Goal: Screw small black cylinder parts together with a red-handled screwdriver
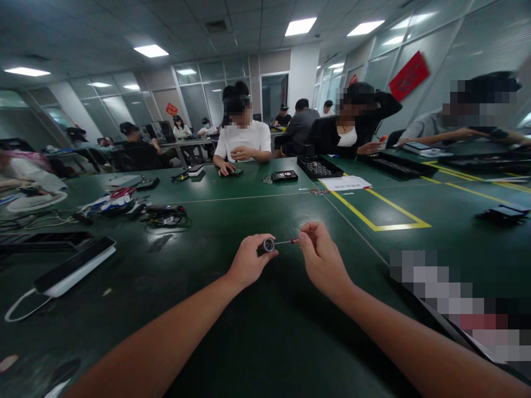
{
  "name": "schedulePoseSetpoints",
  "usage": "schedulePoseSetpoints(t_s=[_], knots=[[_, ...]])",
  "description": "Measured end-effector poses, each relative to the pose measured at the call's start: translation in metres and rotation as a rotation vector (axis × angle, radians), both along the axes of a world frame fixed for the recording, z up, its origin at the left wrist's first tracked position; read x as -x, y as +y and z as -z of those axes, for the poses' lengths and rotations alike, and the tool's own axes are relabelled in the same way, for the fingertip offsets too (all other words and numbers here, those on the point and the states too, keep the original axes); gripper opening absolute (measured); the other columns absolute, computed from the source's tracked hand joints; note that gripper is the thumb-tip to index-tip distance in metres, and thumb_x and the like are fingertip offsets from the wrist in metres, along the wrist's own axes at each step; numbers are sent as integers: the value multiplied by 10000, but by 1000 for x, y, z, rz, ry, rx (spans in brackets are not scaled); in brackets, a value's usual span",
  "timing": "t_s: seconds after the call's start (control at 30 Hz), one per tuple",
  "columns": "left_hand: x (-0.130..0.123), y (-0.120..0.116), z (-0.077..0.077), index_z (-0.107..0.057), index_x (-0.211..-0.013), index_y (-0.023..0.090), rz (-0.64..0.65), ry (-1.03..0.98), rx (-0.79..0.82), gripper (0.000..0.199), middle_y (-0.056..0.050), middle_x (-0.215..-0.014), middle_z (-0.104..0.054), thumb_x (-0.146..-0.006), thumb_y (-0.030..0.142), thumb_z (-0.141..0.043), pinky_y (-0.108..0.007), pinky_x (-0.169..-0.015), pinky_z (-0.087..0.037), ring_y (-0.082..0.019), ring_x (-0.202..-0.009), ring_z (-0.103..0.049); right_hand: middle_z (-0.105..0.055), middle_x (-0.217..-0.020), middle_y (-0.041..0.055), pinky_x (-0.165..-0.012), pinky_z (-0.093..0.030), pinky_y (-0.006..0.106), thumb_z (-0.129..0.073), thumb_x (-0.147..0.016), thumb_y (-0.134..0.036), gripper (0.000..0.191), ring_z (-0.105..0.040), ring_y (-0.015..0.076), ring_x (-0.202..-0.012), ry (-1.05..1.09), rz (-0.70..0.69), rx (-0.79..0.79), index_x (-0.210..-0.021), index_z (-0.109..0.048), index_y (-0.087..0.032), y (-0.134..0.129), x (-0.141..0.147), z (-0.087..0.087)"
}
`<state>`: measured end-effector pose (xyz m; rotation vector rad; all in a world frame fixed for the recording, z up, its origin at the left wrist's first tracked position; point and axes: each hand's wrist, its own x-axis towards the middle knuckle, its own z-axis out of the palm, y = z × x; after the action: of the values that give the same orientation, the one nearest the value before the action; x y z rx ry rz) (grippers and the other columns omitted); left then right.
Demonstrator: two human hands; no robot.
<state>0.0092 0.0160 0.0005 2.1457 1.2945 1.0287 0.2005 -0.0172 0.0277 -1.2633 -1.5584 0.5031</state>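
Observation:
My left hand [248, 257] pinches a small round cylindrical part [269, 245] between thumb and fingers, its ringed, silvery open end facing me. To its right, my right hand [321, 251] is closed on a thin screwdriver [293, 241] with a red section by the shaft; the rest of the handle is hidden in my fingers. The metal shaft runs level toward the round part. Whether its tip touches the part is too small to tell. Both hands are held above the green table [257, 342].
Left are a white-edged black box [77, 271] with a white cord, bundled black cables [166, 215] and a pile of tools [114, 202]. Yellow tape [400, 225] marks the table at right. Black trays [319, 167] stand farther off; across the table sits a person in white [244, 138].

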Motion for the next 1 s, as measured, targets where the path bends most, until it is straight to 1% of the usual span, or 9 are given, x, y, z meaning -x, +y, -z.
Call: schedulePoseSetpoints(t_s=[0.07, 0.13, 0.27, 0.37, 0.5, 0.6, 0.73, 0.9, 1.0], knots=[[0, 0, 0, -663, -1115, 240, -8, -10, 2, 300, -35, -1115, -682, -834, 173, -744, -412, -971, -457, -237, -1062, -608, -579, -771, -3, -617, -403, 302, -454, -954, -303, 82, -556, 172, -661, -10, -16, -6, -940, -485, -229, 0, 0, 1], [0, 0, 0, -665, -1108, 237, -9, -14, -2, 300, -35, -1105, -685, -828, 169, -749, -409, -966, -460, -237, -1053, -612, -563, -757, -10, -602, -393, 294, -453, -953, -286, 79, -544, 165, -648, -18, -36, 7, -906, -486, -232, -1, 0, 1], [0, 0, 1, -664, -1103, 235, -3, -14, -11, 294, -41, -1103, -687, -828, 181, -750, -417, -959, -467, -245, -1049, -616, -557, -709, -20, -578, -386, 291, -405, -1004, -390, 209, -541, 164, -612, -39, -49, 15, -939, -529, -235, -4, 0, -3], [0, 1, 2, -664, -1101, 235, 0, -12, -17, 281, -48, -1109, -686, -835, 187, -741, -422, -963, -469, -246, -1051, -618, -602, -715, -2, -575, -382, 300, -353, -1026, -436, 304, -556, 171, -599, -88, -24, 6, -964, -570, -232, -5, 1, -6], [1, 1, 2, -668, -1108, 238, 1, -3, -16, 288, -44, -1094, -685, -835, 185, -741, -411, -946, -475, -242, -1044, -618, -675, -799, 22, -587, -411, 304, -412, -1004, -379, 207, -604, 181, -631, -71, -32, 8, -1042, -545, -226, -5, 2, -5], [1, 2, 4, -668, -1115, 236, -12, -14, -18, 308, -42, -1098, -685, -824, 178, -753, -403, -947, -470, -240, -1046, -615, -684, -829, 33, -659, -454, 316, -476, -975, -352, 143, -646, 194, -717, -28, -24, -22, -995, -530, -221, -3, 2, -1], [1, 3, 5, -669, -1129, 250, -4, -14, -22, 315, -34, -1099, -690, -831, 195, -752, -405, -943, -460, -242, -1045, -610, -677, -787, 24, -701, -469, 325, -483, -982, -372, 185, -661, 198, -742, -35, -29, -34, -925, -574, -221, -2, 1, 1], [1, 0, 0, -673, -1124, 251, -62, -8, -16, 304, -30, -1062, -705, -832, 215, -752, -407, -912, -465, -242, -959, -623, -667, -780, 26, -657, -458, 311, -452, -995, -346, 197, -649, 193, -715, -126, -59, -95, -953, -597, -220, -7, 6, -1], [0, -2, -3, -673, -1116, 251, -70, 2, -18, 289, -32, -1046, -707, -837, 235, -747, -440, -962, -453, -248, -951, -624, -670, -821, 38, -670, -463, 311, -446, -994, -329, 184, -648, 196, -743, -146, -73, -131, -963, -590, -220, -11, 8, -2]])
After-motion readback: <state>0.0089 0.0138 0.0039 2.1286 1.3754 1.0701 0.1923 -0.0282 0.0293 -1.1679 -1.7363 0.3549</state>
